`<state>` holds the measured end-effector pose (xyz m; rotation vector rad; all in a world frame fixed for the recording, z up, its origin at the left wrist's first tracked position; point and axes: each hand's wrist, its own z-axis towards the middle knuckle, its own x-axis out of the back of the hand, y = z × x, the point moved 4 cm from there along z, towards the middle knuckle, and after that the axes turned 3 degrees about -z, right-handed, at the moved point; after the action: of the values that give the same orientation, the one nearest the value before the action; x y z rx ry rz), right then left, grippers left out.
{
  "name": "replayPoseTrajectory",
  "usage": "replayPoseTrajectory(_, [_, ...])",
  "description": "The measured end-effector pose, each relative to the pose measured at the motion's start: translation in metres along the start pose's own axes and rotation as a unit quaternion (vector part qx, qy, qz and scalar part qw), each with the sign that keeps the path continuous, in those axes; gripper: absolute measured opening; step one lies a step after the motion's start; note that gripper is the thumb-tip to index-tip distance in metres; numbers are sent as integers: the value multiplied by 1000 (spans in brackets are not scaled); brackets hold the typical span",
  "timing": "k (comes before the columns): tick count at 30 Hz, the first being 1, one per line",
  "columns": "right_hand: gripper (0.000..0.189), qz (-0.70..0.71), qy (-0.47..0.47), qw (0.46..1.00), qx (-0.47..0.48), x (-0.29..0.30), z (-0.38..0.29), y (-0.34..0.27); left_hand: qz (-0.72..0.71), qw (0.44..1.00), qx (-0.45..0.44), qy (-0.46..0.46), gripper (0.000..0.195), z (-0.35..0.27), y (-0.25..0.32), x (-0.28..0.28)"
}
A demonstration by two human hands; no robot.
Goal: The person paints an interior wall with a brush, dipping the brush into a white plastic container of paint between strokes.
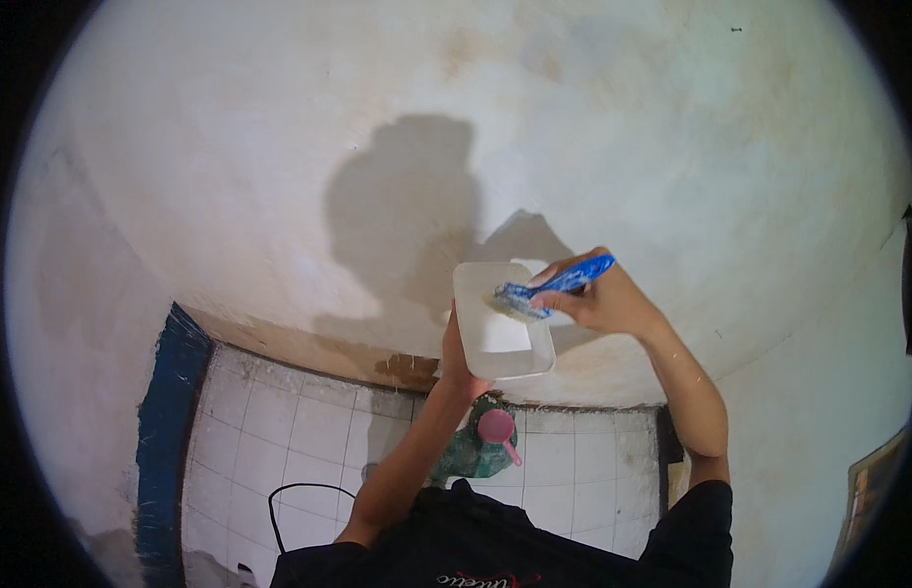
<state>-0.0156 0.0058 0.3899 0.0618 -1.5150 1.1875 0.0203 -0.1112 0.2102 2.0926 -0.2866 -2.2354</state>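
My left hand (459,360) supports a white plastic tub (536,364) from its left side and underneath; most of the fingers are hidden behind it. White paint (500,338) shows inside the tub. Over the tub's opening, my right hand (599,301) grips a paintbrush (573,278) with a blue, paint-smeared handle. The brush slants down to the left, its pale bristles within the tub's outline. Whether the bristles touch the paint I cannot tell.
A patchy off-white wall (647,147) rises ahead, with my shadow on it. Below are white floor tiles (272,434), a pink dipper (496,428) on a green cloth-like thing (463,456), and a black cable (309,485). A blue-painted strip (173,375) runs along the left.
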Motion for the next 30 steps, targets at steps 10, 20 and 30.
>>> replayPoseTrajectory(10, [21, -67, 119, 984, 115, 81, 48, -24, 51, 994, -53, -79, 54, 38, 16, -36])
replayPoseTrajectory(20, [20, -307, 199, 915, 171, 166, 134, -64, 20, 992, -48, -112, 44, 65, 33, -54])
replayPoseTrajectory(30, [32, -610, 270, 658, 350, 35, 106, 14, 37, 993, -97, -52, 49, 19, 31, 5])
